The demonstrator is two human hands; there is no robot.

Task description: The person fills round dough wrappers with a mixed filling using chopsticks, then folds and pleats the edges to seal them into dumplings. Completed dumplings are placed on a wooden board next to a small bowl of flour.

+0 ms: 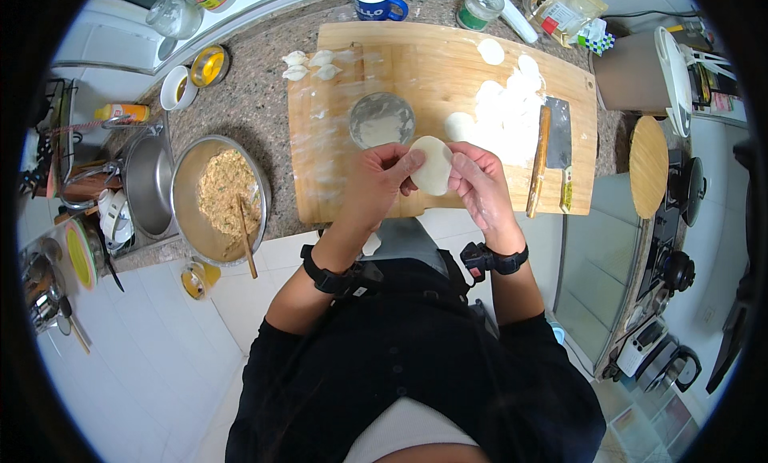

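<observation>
Both hands pinch a round dough wrapper just in front of the wooden board; my left hand grips its left edge and my right hand its right edge. Beyond them stands a bowl of flour. Several folded dumplings sit at the board's far left corner. Floured dough rounds lie on the right half, beside a wooden rolling pin and a cleaver. At the left, a steel bowl holds minced filling with wooden chopsticks standing in it.
A blue mug and a glass jar stand behind the board. Left of it are a white cup, a small bowl with yellow contents and a steel sink. A round wooden lid is at the right.
</observation>
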